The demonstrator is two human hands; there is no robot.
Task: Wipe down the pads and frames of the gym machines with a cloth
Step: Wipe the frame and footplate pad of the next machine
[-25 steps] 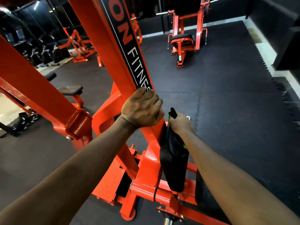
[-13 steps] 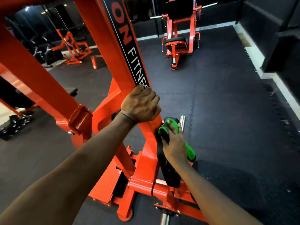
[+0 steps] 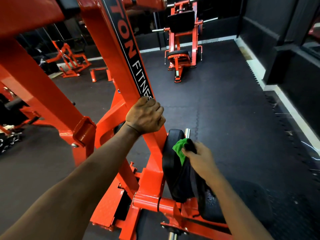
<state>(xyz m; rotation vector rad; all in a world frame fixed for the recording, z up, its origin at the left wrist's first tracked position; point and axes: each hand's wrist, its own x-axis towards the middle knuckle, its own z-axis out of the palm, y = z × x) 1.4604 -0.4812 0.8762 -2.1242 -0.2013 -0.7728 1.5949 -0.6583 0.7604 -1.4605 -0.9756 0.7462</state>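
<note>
An orange gym machine fills the left and centre, with a slanted frame post (image 3: 110,54) that carries black lettering. My left hand (image 3: 144,116) grips that post just below the lettering. Right of the post stands a black back pad (image 3: 170,163), upright and seen edge-on. My right hand (image 3: 199,157) holds a green and black cloth (image 3: 181,147) against the pad's upper right face. The cloth's lower part hangs down along the pad. Below it lies the black seat pad (image 3: 213,215), partly hidden by my right forearm.
A chrome peg (image 3: 187,133) sticks up just behind the pad. A second orange machine (image 3: 180,42) with a black pad stands at the back on the dark rubber floor (image 3: 233,122). More orange equipment (image 3: 69,59) stands far left. A dark wall (image 3: 294,58) runs along the right.
My right hand and the cloth have slid from the pad's top edge down onto its right face. The view has tilted up. My left hand kept its grip on the post.
</note>
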